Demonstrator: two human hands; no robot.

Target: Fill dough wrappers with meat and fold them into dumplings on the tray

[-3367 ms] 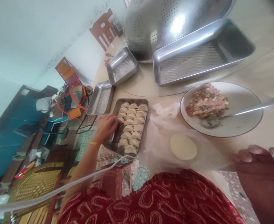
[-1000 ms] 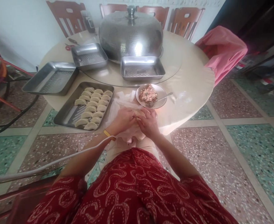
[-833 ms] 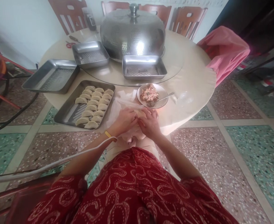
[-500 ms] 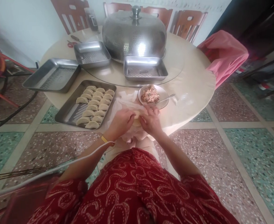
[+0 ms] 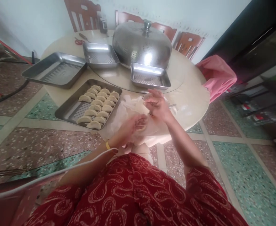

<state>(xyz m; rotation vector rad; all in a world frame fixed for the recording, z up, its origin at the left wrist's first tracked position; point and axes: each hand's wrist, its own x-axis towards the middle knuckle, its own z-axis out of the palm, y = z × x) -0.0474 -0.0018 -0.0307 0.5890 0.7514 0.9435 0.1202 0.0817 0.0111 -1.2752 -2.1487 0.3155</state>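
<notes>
Cupping a round dumpling wrapper in its palm, the left hand sits low over the white plastic sheet at the near edge of the round table, its fingers curled loosely under the dough; the right hand hovers just beyond it over the plate of filling, fingers bent together, though whether they grip the spoon I cannot tell. To the left lies a steel tray with rows of folded dumplings; three empty trays and a domed metal cover stand farther back.
</notes>
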